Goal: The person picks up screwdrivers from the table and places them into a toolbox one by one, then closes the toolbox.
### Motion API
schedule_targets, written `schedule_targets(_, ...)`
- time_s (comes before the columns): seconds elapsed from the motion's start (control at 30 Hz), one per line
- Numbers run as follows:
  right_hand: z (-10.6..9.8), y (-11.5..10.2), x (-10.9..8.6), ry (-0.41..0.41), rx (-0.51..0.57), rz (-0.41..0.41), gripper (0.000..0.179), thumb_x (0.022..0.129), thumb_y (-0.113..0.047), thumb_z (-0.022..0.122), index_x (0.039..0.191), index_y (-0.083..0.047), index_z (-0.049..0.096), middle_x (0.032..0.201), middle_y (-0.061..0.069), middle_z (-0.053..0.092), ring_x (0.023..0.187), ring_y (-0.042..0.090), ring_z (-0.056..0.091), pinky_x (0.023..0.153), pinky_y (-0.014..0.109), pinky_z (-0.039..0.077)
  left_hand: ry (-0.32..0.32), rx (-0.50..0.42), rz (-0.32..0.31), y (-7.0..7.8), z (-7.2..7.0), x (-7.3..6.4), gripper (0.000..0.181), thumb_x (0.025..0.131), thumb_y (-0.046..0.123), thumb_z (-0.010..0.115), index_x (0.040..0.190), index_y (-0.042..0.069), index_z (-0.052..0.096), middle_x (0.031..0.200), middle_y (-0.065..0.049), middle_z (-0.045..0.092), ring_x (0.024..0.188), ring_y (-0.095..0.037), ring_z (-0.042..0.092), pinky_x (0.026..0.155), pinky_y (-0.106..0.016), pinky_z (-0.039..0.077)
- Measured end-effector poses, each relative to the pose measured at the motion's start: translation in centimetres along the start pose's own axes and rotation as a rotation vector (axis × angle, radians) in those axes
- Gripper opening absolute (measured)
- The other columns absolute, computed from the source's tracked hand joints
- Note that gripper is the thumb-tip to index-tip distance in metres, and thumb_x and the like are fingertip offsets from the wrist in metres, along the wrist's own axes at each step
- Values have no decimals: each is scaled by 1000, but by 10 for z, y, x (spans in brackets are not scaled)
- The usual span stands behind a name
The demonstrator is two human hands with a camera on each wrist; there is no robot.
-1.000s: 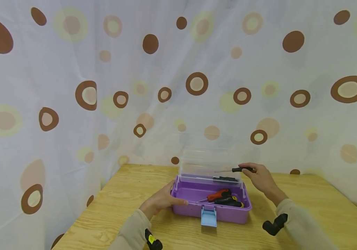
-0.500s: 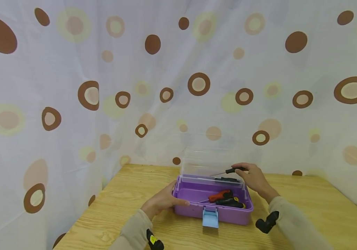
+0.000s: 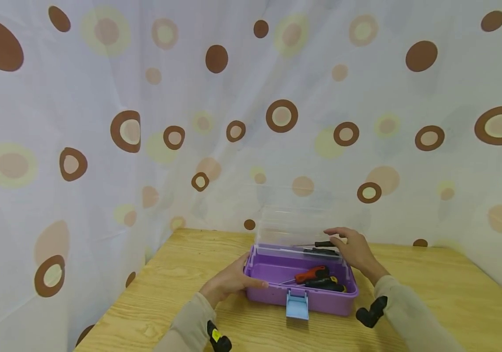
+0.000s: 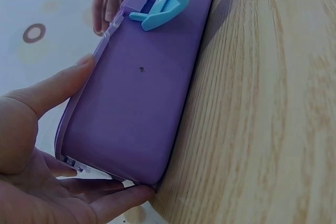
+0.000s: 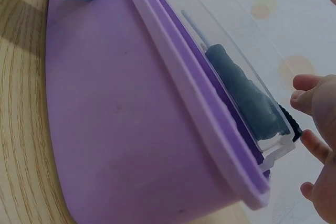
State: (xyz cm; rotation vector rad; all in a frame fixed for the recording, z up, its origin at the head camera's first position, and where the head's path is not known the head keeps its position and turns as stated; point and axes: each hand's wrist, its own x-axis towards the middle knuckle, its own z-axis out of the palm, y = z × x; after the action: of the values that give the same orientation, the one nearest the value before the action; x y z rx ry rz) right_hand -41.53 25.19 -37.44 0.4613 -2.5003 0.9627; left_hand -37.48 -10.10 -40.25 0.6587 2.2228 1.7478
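Observation:
My left hand (image 3: pixel 233 281) holds the left end of a purple toolbox (image 3: pixel 321 305), thumb on the front rim and fingers around the side. The clear lid (image 3: pixel 283 230) is swung back, with black-handled screwdrivers lying in it. Beside the upper screwdriver (image 3: pixel 323 244), my right hand (image 3: pixel 356 249) has its thumb and fingers spread. In the right wrist view, a fingertip is right at a black ridged handle end (image 5: pixel 291 123); a dark handle (image 5: pixel 244 90) shows through the clear plastic. Inside the box lie a red-handled screwdriver (image 3: pixel 311 274) and black-handled ones with yellow ends (image 3: pixel 327 287).
A light blue latch (image 3: pixel 297 308) hangs open at the toolbox front. The box stands on a wooden table (image 3: pixel 158 303), near a white curtain (image 3: pixel 215 112) with brown and yellow circles. Each sleeve carries a black wrist camera (image 3: pixel 371 313).
My right hand has moved left and slightly down with the screwdriver, lowering it to the clear lid, and its fingers have come off the handle. My left hand keeps its hold on the toolbox.

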Motion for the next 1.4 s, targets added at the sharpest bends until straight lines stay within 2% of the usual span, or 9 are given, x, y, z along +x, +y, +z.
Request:
schedule_targets(0.63,-9,7,-13,21,38,36,29,107,-11,56,132,-1,68,135,25,62,125,50,52,100,69,41,14,37,-13,0,3,0,109,81,14,89,165,10,19,155,-23,42,137,-43,44,116,-59,30)
schedule_targets(0.73,-10,10,-15,9,57,55,30,108,-13,55,133,-2,67,136,25,62,127,50,50,100,70,41,16,47,-26,0,3,-1,109,81,15,89,165,10,19,154,-23,43,136,-43,45,114,-60,33)
schedule_targets(0.9,-12,12,-18,-4,120,103,39,109,-25,55,138,-1,63,141,25,58,129,48,49,100,69,42,44,52,-74,-1,-3,-1,106,81,19,89,163,3,24,153,-28,42,130,-42,51,105,-61,43)
schedule_targets(1.03,-12,14,-19,21,193,169,46,110,-34,52,142,-1,60,142,26,56,128,46,51,100,64,44,94,61,-100,-4,-6,4,102,86,29,86,162,0,24,158,-29,36,136,-45,46,106,-64,41)
schedule_targets(1.13,-12,17,-19,33,221,229,50,111,-36,48,146,-1,56,143,28,54,130,46,50,100,62,45,175,56,-122,-10,-4,12,104,89,39,82,163,0,19,160,-30,32,141,-49,39,110,-63,38)
schedule_targets(1.3,-12,21,-15,-15,239,316,66,110,-49,39,157,-3,38,152,31,41,137,51,40,105,66,39,355,-59,-127,-12,-4,35,104,94,51,73,162,-3,17,160,-35,26,144,-52,32,113,-59,35)
schedule_targets(1.4,-13,23,-11,-65,333,369,74,110,-54,30,163,-2,22,159,34,26,143,55,29,111,70,30,398,-144,-121,-8,-6,49,102,98,59,63,162,-5,16,161,-36,23,144,-54,30,114,-58,35)
